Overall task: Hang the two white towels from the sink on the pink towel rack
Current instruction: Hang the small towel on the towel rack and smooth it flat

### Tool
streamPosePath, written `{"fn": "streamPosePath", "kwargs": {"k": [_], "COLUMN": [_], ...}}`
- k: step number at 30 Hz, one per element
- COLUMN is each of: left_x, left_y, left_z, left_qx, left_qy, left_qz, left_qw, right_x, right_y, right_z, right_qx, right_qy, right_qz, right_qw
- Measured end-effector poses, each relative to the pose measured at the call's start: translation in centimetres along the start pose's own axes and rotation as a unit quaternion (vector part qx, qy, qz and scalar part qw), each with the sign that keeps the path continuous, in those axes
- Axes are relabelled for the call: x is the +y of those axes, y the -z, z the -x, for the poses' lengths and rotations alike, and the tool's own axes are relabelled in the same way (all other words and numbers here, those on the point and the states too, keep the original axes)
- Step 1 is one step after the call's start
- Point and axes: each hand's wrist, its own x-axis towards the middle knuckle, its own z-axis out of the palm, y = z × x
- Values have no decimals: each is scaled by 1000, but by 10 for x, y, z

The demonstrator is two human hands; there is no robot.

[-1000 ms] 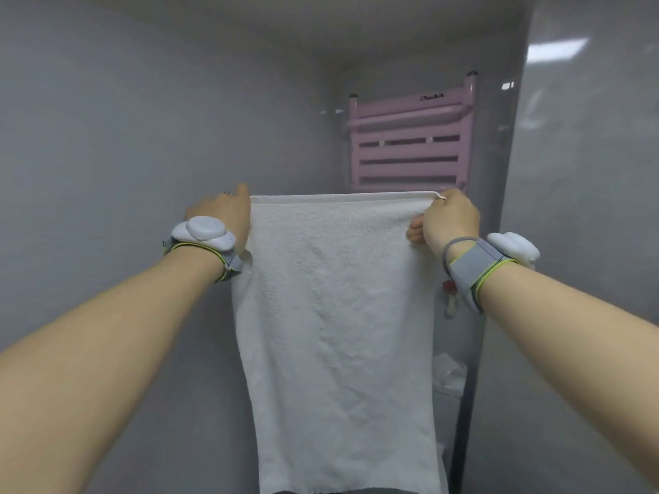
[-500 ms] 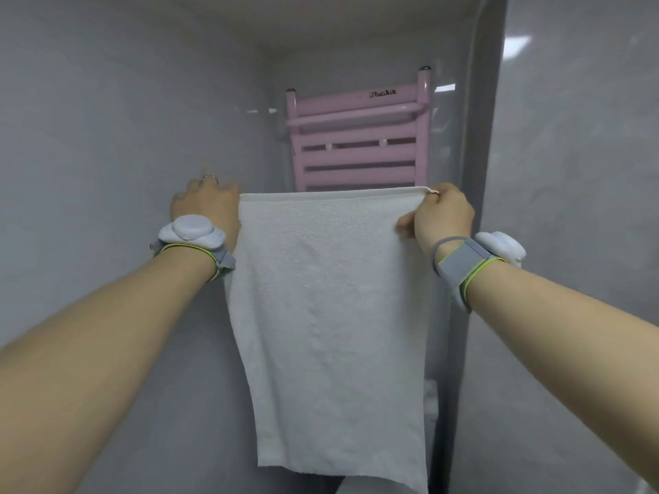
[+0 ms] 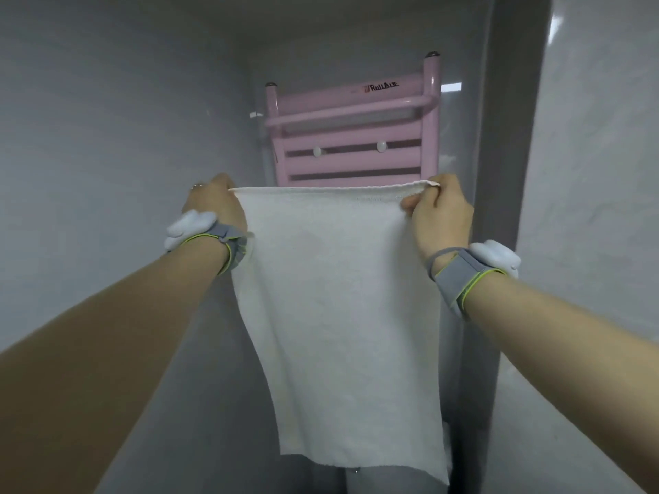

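Note:
A white towel (image 3: 342, 308) hangs spread flat in front of me, held by its two top corners. My left hand (image 3: 214, 205) grips the top left corner and my right hand (image 3: 440, 213) pinches the top right corner. The pink towel rack (image 3: 353, 137) is mounted on the back wall, straight behind and above the towel's top edge; its lower bars are hidden by the towel. The towel's top edge sits below the rack's protruding front bar (image 3: 349, 110). No second towel is in view.
Grey tiled walls close in on the left (image 3: 107, 155) and right (image 3: 599, 172), forming a narrow recess. A dark vertical frame post (image 3: 506, 172) stands just right of the rack. Both wrists carry grey straps with white devices.
The rack has grown larger and shifted toward the centre of view. Both hands still hold the towel taut and have come closer to the rack.

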Motion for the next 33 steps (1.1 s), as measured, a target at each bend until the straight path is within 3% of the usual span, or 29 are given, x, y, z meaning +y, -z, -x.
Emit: {"fn": "streamPosePath", "kwargs": {"k": [12, 18, 28, 33], "left_x": [17, 27, 36, 40], "left_y": [-71, -119, -211, -256], "left_z": [-71, -107, -188, -200], "left_qx": [-10, 35, 21, -64], "left_qy": [-23, -26, -110, -137], "left_qz": [-55, 10, 57, 22], "left_qw": [998, 999, 992, 988], "right_x": [58, 77, 112, 130], "right_y": [-68, -99, -150, -163], "right_z": [-77, -101, -138, -149], "right_qx": [8, 34, 0, -51], "right_qy": [54, 81, 124, 57], "right_qz": [1, 22, 215, 414], "right_qw": [999, 996, 969, 907]}}
